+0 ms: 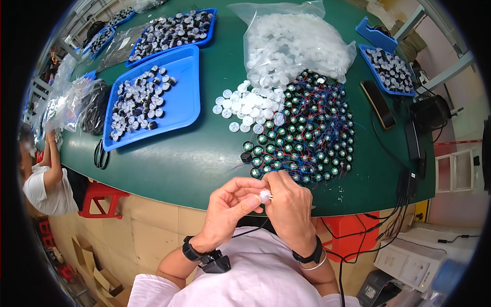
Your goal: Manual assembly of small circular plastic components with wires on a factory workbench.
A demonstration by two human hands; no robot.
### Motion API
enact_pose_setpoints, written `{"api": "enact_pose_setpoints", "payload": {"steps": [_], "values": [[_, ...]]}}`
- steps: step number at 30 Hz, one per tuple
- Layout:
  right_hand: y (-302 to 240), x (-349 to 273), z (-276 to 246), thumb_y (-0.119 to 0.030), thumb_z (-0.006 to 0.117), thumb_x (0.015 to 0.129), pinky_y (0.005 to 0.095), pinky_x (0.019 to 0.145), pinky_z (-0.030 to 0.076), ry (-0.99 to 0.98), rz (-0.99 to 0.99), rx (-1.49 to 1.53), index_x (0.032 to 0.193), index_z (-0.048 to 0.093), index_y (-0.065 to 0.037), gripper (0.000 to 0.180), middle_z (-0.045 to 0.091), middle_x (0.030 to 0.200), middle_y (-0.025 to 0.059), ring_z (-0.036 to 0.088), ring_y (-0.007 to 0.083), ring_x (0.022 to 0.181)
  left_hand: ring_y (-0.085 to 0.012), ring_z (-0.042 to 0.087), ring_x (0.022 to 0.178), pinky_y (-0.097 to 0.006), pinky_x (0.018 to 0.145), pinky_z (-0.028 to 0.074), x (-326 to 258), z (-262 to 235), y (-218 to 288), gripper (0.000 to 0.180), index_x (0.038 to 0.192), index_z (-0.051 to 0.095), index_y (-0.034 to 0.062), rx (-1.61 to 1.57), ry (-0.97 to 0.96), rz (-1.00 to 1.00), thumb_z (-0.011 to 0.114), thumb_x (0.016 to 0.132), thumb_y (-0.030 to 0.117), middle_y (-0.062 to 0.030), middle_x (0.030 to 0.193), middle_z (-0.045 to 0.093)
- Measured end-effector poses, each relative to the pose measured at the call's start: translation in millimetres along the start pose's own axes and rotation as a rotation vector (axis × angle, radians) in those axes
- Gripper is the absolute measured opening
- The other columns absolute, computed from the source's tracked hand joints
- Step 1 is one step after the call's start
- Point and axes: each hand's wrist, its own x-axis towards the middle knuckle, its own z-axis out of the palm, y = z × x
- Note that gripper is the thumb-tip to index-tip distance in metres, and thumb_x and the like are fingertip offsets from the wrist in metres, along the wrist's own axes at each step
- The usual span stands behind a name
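Close to my chest, at the table's near edge, my left hand (228, 205) pinches a small white round piece (265, 196) between thumb and fingertips. My right hand (290, 203) meets it from the other side, its fingers closed around the same piece; most of what they cover is hidden. Just beyond my hands stand many small black round parts with green tops (289, 148), trailing red and blue wires. Beside them lies a loose heap of white plastic caps (249, 106). Behind the heap, a clear plastic bag (296, 36) bulges with more of these caps.
A blue tray (184, 110) at left holds white-capped parts; another full blue tray (210, 31) is behind it. Black scissors handles (101, 155) lie near the edge. At right are a phone (377, 105), a blue tray (381, 84) and black cables (406, 187). A person (48, 179) works far left.
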Motion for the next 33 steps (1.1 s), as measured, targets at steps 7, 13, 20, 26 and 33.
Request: {"api": "enact_pose_setpoints", "payload": {"steps": [7, 13, 20, 26, 33], "values": [[1.3, 0.8, 1.8, -0.004, 0.062, 0.072, 0.0395, 0.05, 0.046, -0.05, 0.031, -0.013, 0.081, 0.051, -0.003, 0.014, 0.055, 0.075, 0.0127, 0.06, 0.0311, 0.06, -0.0153, 0.062, 0.085, -0.025, 0.07, 0.052, -0.8, -2.3, -3.6, 0.028, 0.105, 0.056, -0.0024, 0.012, 0.009, -0.016, 0.065, 0.083, 0.013, -0.0105, 0.095, 0.064], [3.0, 1.3, 1.1, -0.003, 0.062, 0.072, 0.0394, 0.05, 0.048, -0.047, -0.017, -0.012, 0.082, 0.05, -0.002, 0.015, 0.055, 0.075, 0.0145, 0.061, 0.0312, 0.06, -0.015, 0.058, 0.092, -0.026, 0.075, 0.051, -1.9, 1.4, -5.2, 0.022, 0.101, 0.056, -0.0028, 0.098, 0.004, 0.1, 0.064, 0.081, 0.004, -0.0107, 0.102, 0.06], [10.9, 2.0, 2.9, -0.002, 0.061, 0.072, 0.0412, 0.054, 0.048, -0.099, -0.101, 0.232, 0.08, 0.05, 0.0, 0.013, 0.057, 0.072, 0.0169, 0.06, 0.0343, 0.062, -0.0149, 0.055, 0.096, -0.026, 0.081, 0.048, -0.7, 0.7, -3.3, 0.022, 0.1, 0.056, -0.0041, 0.221, -0.114, 0.21, 0.062, 0.079, -0.007, -0.0107, 0.104, 0.056], [9.9, 5.3, -7.6, -0.002, 0.057, 0.073, 0.0445, 0.056, 0.045, -0.253, -0.077, 0.412, 0.078, 0.05, 0.001, 0.009, 0.056, 0.065, 0.0196, 0.058, 0.0379, 0.065, -0.0145, 0.057, 0.088, -0.026, 0.076, 0.049, -3.4, 2.7, 6.9, 0.021, 0.096, 0.058, -0.0033, 0.563, -0.173, 0.335, 0.064, 0.076, -0.006, -0.0113, 0.1, 0.057], [3.1, 5.9, -11.9, -0.003, 0.059, 0.076, 0.0393, 0.052, 0.044, -0.16, -0.031, 0.44, 0.075, 0.052, -0.001, 0.007, 0.058, 0.065, 0.0163, 0.059, 0.0327, 0.059, -0.0161, 0.058, 0.087, -0.027, 0.078, 0.05, -3.5, 1.6, 17.8, 0.02, 0.094, 0.057, -0.0027, 0.336, -0.049, 0.423, 0.063, 0.076, -0.009, -0.0113, 0.098, 0.057]]}}
